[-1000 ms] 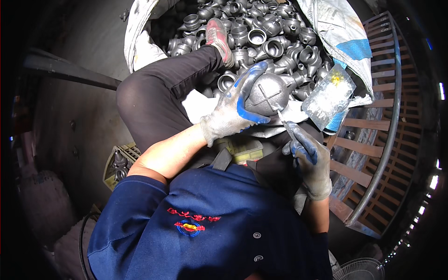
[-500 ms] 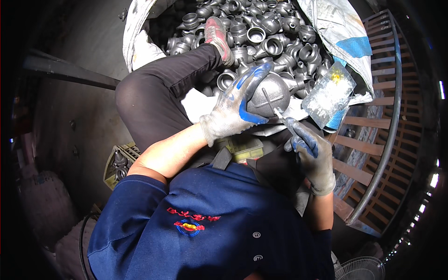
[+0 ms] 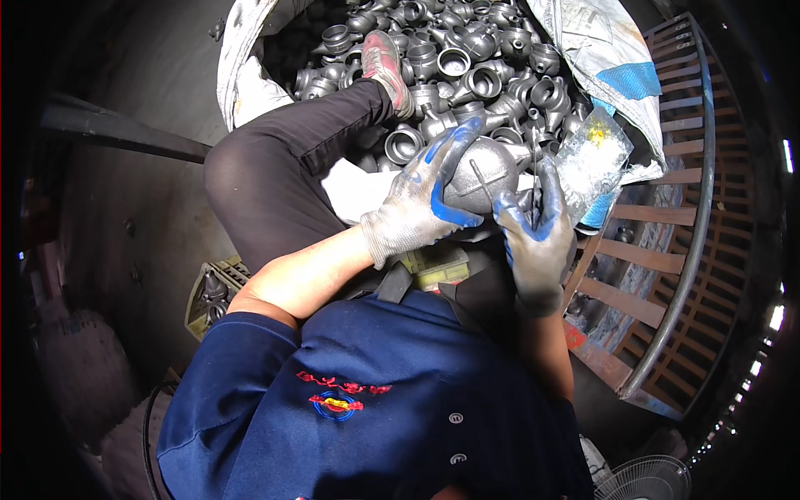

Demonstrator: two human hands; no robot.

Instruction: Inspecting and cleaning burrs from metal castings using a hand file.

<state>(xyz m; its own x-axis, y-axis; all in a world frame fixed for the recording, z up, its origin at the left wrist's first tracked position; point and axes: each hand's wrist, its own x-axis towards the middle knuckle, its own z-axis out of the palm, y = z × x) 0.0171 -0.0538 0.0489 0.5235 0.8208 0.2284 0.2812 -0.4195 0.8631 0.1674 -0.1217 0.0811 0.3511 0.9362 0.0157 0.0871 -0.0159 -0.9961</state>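
Observation:
My left hand (image 3: 425,192), in a pale knit glove with blue patches, is closed around a round grey metal casting (image 3: 479,177) with a raised cross on its face. My right hand (image 3: 537,242), gloved alike, is upright at the casting's right side. Its thumb lies by the casting's lower right edge and its fingers are raised and bent. A thin dark strip shows between them; whether it is a tool or part of a casting I cannot make out. Behind both hands lies a heap of similar grey castings (image 3: 454,62).
A large white sack (image 3: 596,42) surrounds the heap, and my shoe (image 3: 382,62) rests among the castings. To the right are a worn flat plate (image 3: 596,158) and a slatted metal rack (image 3: 650,258). A yellow crate (image 3: 198,308) with castings stands left; a fan (image 3: 646,479) sits lower right.
My right hand has moved up and inward to the casting's side, its fingers turning upward. The thin light tool tip seen against the casting no longer shows there. My left hand keeps its hold.

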